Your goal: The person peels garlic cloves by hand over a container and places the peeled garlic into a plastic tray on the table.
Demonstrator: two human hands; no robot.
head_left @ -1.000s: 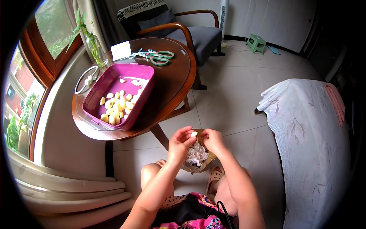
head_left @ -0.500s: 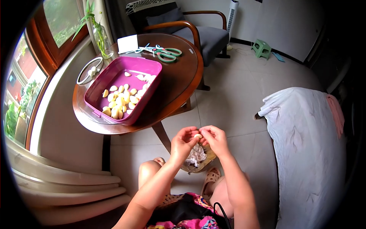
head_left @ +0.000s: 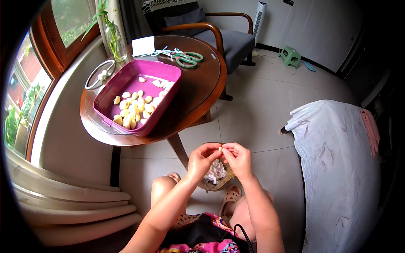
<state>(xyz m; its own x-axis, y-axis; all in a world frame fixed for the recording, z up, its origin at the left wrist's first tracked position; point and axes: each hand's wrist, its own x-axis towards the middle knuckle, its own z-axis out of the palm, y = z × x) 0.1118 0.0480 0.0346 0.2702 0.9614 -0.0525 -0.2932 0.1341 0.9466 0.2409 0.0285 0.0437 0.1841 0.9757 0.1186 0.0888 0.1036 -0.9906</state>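
Note:
A small pale garlic clove (head_left: 220, 149) is pinched between the fingertips of my left hand (head_left: 202, 159) and my right hand (head_left: 238, 158), which meet in front of my knees. Both hands are closed on it. Below them a bin or bag (head_left: 228, 176) on the floor holds whitish, papery material (head_left: 216, 172). On the round wooden table (head_left: 198, 95), a magenta tray (head_left: 99, 98) contains several pale cloves (head_left: 134, 109), with more along its right side.
Green-handled scissors (head_left: 188, 59), a white card (head_left: 143, 46), a glass vase (head_left: 114, 42) and a white cable loop (head_left: 100, 75) are on the table. An armchair (head_left: 230, 42) stands behind. A green stool (head_left: 290, 56) and a cloth-covered piece of furniture (head_left: 337, 168) are to the right.
My right hand has come in from the right to meet my left hand at the clove. The view has shifted slightly, moving the table and tray up in the picture.

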